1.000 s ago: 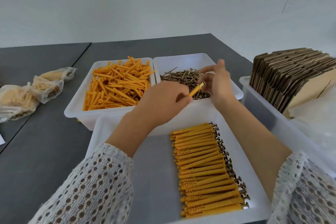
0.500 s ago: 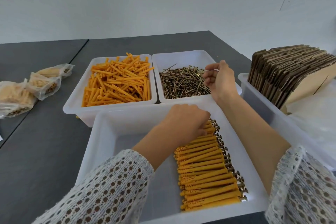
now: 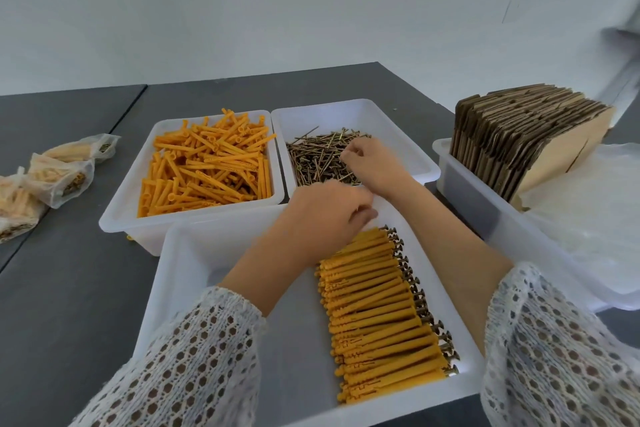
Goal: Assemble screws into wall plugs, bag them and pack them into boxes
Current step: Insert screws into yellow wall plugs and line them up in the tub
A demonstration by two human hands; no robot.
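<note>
Orange wall plugs [image 3: 207,166] fill one white tub, loose screws [image 3: 320,158] the next. My right hand [image 3: 372,163] dips curled fingers into the screws; whether it pinches one I cannot tell. My left hand [image 3: 323,215], blurred and loosely curled, hovers over the near tray [image 3: 180,274] beside the row of assembled plugs [image 3: 377,315] on the grey worktop [image 3: 69,288].

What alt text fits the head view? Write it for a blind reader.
A person's right hand reaches into a white bin of screws while the left hand hovers over a row of assembled orange plugs in the near tray. A bin of loose orange plugs sits behind.
</note>
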